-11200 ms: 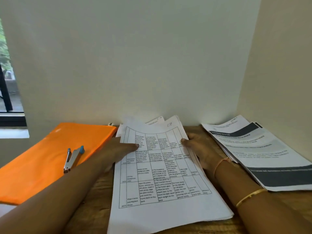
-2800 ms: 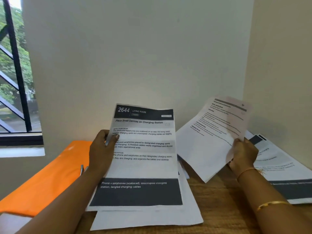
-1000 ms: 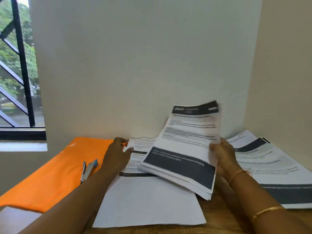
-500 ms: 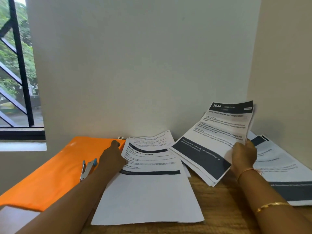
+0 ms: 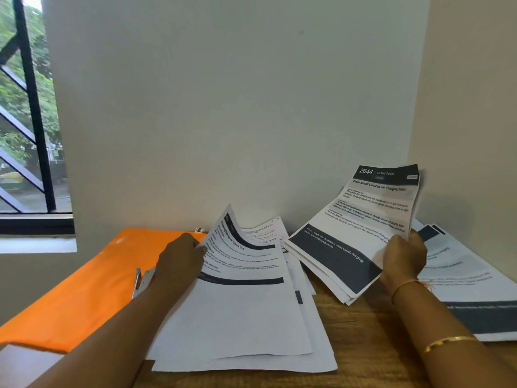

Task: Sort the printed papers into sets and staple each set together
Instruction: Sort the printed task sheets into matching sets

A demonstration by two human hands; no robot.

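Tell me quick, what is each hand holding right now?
Left hand: pinches the left edge of the curled white printed sheet.
Right hand: grips the raised black-banded paper sheaf.

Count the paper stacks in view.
3: the middle stack at the left hand, the bundle in the right hand, the right stack beside the wall. Others may be hidden.

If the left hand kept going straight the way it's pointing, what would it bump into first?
The left hand would likely push into the curled top sheet that it holds by the edge. Beyond that stands the wall. Depth is unclear.
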